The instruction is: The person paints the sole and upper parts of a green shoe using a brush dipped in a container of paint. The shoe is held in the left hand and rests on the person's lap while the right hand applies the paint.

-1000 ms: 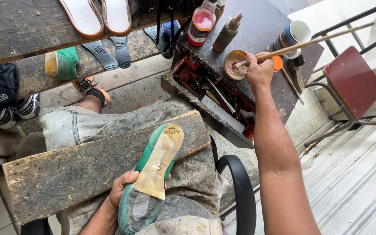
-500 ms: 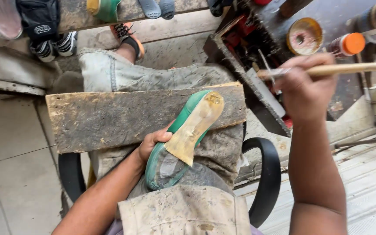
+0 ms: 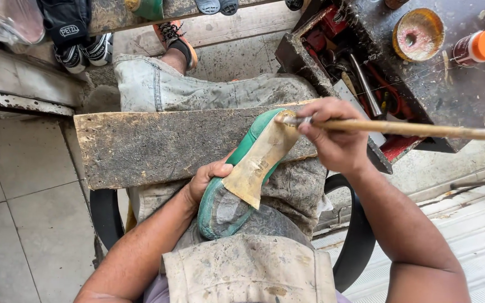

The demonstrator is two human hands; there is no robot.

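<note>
A green shoe (image 3: 228, 210) lies sole-up across my lap and a worn wooden board (image 3: 152, 146). A tan sole piece (image 3: 259, 163) lies on its underside. My left hand (image 3: 209, 177) grips the shoe at its middle from the left. My right hand (image 3: 332, 134) holds a long wooden-handled brush (image 3: 422, 129), and the brush tip touches the toe end of the tan piece.
A dark, stained toolbox (image 3: 366, 84) with tools stands ahead on the right, with an open round glue tin (image 3: 418, 33) and an orange-capped bottle (image 3: 481, 47) on its top. Shoes and sandals sit under a bench (image 3: 23, 95) at the far left. Tiled floor lies left.
My right hand has come back from the glue tin with the brush and brought its tip down onto the toe of the sole. The view has shifted down and left.
</note>
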